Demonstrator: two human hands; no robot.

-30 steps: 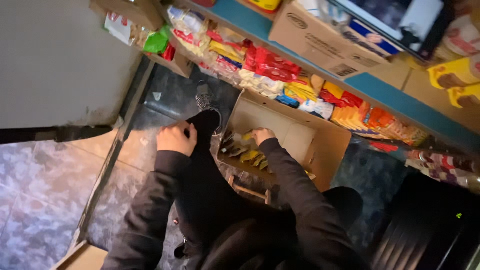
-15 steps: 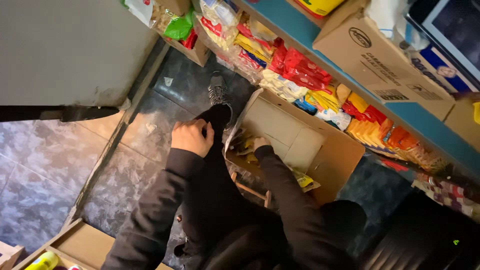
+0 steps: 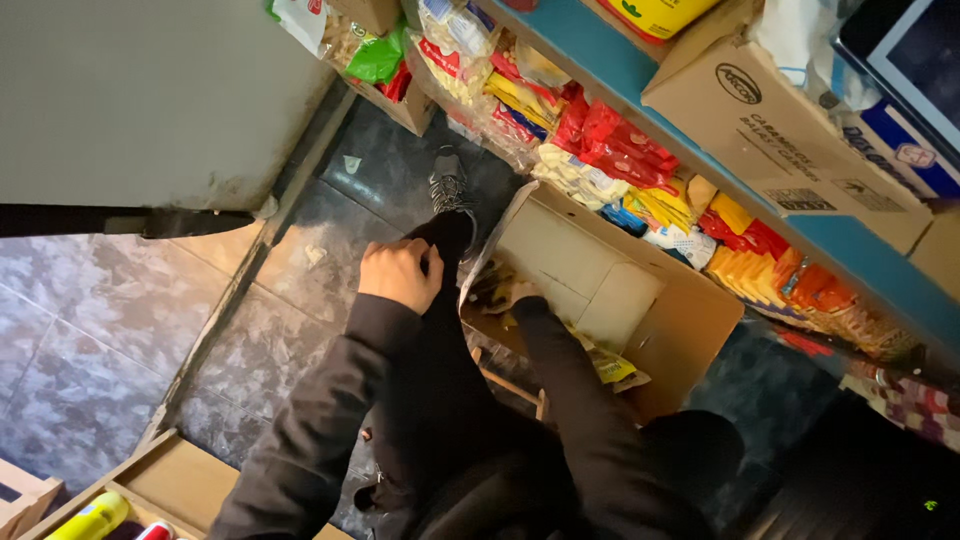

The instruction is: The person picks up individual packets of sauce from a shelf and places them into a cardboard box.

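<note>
Open cardboard box (image 3: 640, 300) around right hand (image 3: 515, 292), yellow packets (image 3: 610, 365) beyond its fingers; grip hidden, cannot tell. Left hand (image 3: 398, 274) curled on dark trouser leg (image 3: 440, 330), fingers bent, holding nothing visible.

Your right hand (image 3: 512, 293) is mostly hidden inside the open cardboard box (image 3: 690, 330), so you cannot tell whether it grips any of the blurred packets there. Your left hand (image 3: 400, 275) rests on your dark trouser leg (image 3: 440, 370), fingertips out of sight. The yellow bottle (image 3: 90, 518) at the bottom-left corner is cut off by the picture's edge.
</note>
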